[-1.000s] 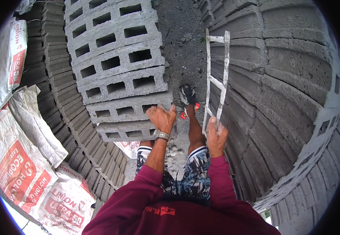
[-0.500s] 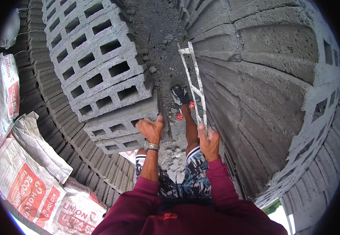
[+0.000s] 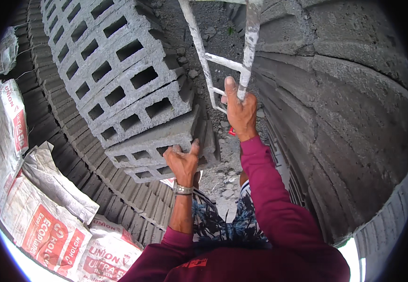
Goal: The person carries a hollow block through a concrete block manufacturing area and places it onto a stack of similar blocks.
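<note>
My left hand (image 3: pixel 183 165), with a watch on its wrist, grips the near end of a grey hollow concrete block (image 3: pixel 154 136). Its thumb points up along the block's end, and the fingertips curl at the cavity. This block lies tilted on another hollow block (image 3: pixel 159 170) at the near end of a long row. My right hand (image 3: pixel 242 113) is closed around one rail of a pale, mortar-splashed ladder-like metal frame (image 3: pixel 250 49). The frame is raised over the gap right of the row, and its top runs out of view.
On the left the row of hollow blocks (image 3: pixel 114 96) stretches away from me. A tall block stack (image 3: pixel 335 103) walls the right side. Rubble covers the ground (image 3: pixel 220 176) between them. White-and-red cement bags (image 3: pixel 49 230) lie at lower left beside more stacked blocks (image 3: pixel 96 174).
My right hand has moved up and forward, lifting the metal frame, which now appears larger and nearer. My left hand keeps its grip on the block. The view has shifted slightly.
</note>
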